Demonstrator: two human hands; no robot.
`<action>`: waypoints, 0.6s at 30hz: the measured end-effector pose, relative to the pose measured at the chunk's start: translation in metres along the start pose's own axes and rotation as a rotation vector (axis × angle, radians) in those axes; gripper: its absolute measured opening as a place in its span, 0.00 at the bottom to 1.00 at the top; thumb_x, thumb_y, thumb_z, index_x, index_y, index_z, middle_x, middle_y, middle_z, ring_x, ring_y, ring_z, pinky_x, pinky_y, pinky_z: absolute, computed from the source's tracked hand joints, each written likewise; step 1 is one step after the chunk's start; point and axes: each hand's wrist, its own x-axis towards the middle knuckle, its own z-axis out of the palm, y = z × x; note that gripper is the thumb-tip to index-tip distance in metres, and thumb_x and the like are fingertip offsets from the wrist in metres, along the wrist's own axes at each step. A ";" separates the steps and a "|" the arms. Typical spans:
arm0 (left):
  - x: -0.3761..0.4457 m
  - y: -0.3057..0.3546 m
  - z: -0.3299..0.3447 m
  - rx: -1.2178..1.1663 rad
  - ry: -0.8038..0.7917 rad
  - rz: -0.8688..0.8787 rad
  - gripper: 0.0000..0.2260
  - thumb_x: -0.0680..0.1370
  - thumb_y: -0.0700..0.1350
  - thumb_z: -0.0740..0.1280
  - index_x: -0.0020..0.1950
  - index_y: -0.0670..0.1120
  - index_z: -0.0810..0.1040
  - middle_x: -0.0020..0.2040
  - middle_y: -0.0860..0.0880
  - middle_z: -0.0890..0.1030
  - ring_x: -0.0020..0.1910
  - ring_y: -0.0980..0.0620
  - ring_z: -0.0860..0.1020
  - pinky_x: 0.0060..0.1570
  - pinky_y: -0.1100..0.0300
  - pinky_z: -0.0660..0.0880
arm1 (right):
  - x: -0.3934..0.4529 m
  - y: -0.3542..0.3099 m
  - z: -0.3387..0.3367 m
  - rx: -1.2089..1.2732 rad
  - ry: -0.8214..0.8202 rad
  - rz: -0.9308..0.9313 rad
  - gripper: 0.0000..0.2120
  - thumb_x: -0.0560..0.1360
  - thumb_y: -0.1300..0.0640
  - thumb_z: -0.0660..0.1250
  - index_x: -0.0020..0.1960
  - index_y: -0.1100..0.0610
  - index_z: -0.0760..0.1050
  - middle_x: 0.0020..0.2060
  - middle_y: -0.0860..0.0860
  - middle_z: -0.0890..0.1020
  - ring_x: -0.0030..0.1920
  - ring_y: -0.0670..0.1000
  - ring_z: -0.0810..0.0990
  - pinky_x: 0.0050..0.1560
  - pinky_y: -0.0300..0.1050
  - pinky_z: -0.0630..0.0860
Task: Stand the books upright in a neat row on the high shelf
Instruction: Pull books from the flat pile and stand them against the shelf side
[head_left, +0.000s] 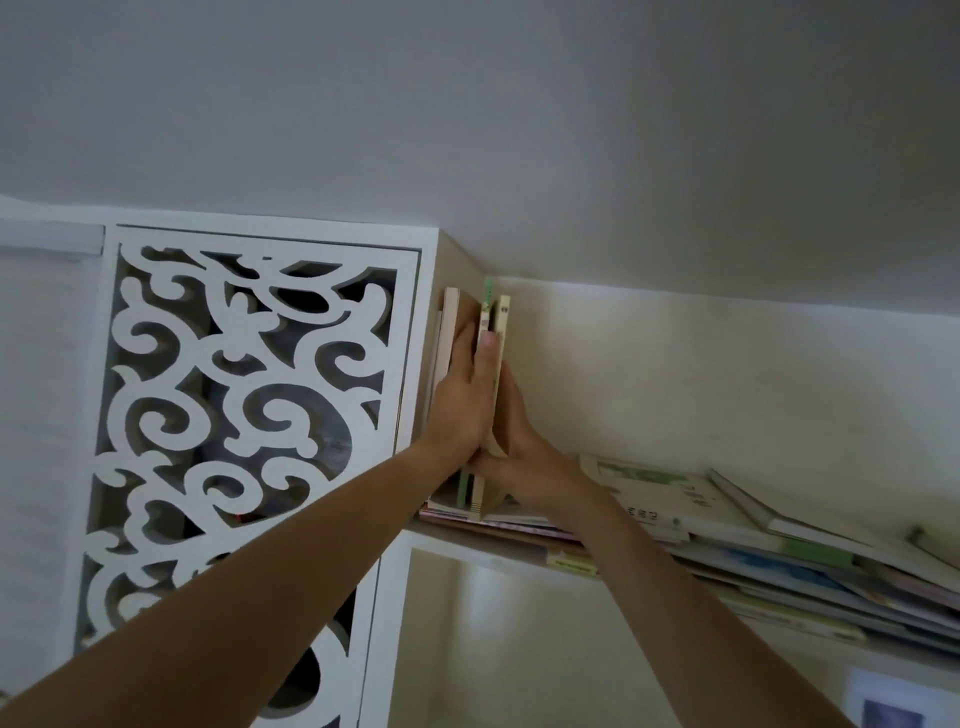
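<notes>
Head view shows our two forearms reaching up from the bottom edge toward the left end of the high shelf (467, 540). Our left hand (465, 400) lies flat against the left face of two thin upright books (493, 332), fingers straight and the thumb laid over their front edges. Our right hand (519, 441) presses flat on the right face, so the pair is squeezed between our palms rather than pinched. They appear to stand on flat-lying books at the shelf's left corner, just right of another upright book (448, 338) that leans on the side panel (435, 332). To do this well, we should keep both palms level, slide the pair left until it touches its neighbour, and square the spines before letting go. Farther right, a loose pile of books (779, 540) lies flat along the shelf, waiting its turn.
</notes>
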 end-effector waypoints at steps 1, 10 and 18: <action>-0.002 -0.005 -0.001 0.106 0.033 0.141 0.28 0.85 0.62 0.52 0.83 0.51 0.56 0.76 0.48 0.72 0.73 0.52 0.72 0.73 0.54 0.69 | -0.001 -0.002 -0.003 -0.050 -0.035 0.015 0.52 0.79 0.61 0.70 0.81 0.40 0.33 0.80 0.40 0.51 0.75 0.42 0.60 0.67 0.35 0.69; 0.003 -0.021 -0.018 1.021 0.232 0.700 0.32 0.78 0.31 0.58 0.81 0.34 0.54 0.80 0.31 0.56 0.81 0.31 0.55 0.76 0.36 0.59 | 0.011 0.001 0.012 -0.349 -0.057 0.129 0.56 0.71 0.47 0.79 0.83 0.50 0.43 0.73 0.50 0.74 0.65 0.51 0.76 0.61 0.42 0.75; -0.004 -0.050 -0.035 1.666 -0.113 0.883 0.15 0.83 0.44 0.54 0.63 0.41 0.76 0.64 0.39 0.78 0.72 0.38 0.71 0.80 0.41 0.52 | 0.014 -0.003 0.012 -0.604 -0.074 0.220 0.45 0.74 0.44 0.75 0.79 0.60 0.54 0.60 0.60 0.80 0.51 0.56 0.79 0.50 0.46 0.75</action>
